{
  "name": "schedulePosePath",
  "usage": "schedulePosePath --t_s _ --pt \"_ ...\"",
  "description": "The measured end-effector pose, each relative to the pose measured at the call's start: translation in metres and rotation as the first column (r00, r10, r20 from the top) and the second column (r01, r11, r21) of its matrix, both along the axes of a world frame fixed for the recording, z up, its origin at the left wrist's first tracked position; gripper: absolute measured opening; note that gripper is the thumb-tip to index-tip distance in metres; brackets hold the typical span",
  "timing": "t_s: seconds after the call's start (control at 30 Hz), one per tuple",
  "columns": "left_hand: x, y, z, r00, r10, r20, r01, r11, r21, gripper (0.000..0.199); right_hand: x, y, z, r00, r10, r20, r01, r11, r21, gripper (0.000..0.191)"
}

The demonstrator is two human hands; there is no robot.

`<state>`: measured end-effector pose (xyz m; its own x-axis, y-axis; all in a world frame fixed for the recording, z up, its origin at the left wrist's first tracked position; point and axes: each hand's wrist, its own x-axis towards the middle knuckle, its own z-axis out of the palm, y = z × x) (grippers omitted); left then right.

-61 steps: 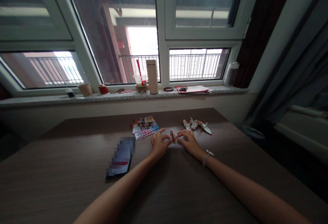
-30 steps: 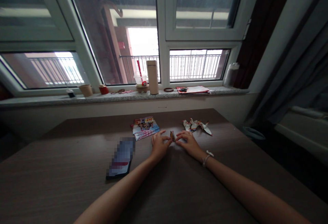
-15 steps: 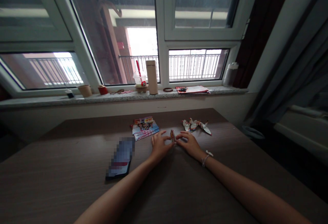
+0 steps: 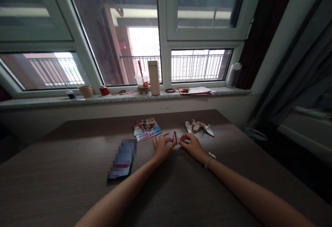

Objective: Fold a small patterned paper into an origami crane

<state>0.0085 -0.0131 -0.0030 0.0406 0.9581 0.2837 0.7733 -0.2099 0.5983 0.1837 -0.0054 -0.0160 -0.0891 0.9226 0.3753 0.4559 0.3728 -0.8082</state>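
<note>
Both hands rest on the table [image 4: 64, 171], the left hand [image 4: 160, 147] and right hand [image 4: 192, 146] pinching a small folded paper [image 4: 175, 137] upright between their fingertips. At 11 o'clock from it lies a stack of printed sheets [image 4: 146, 128]; at 1 o'clock, folded paper figures [image 4: 199, 127] (just beside the right hand). A phone [image 4: 123, 159] lies at 8 o'clock, well apart.
</note>
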Motion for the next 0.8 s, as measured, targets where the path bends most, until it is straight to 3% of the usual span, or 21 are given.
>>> schedulePosePath --t_s 0.27,0.8 --pt "-0.0021 0.0018 -0.0021 1.000 -0.003 -0.001 0.003 1.000 0.013 0.011 -0.0010 -0.0032 0.0039 0.999 0.018 0.047 -0.017 0.999 -0.035 0.030" --pt "0.0014 -0.0043 -0.0007 0.997 0.013 -0.072 -0.012 1.000 0.007 0.012 -0.0057 -0.0067 0.0061 0.971 -0.047 0.236 0.066 0.995 -0.072 0.018"
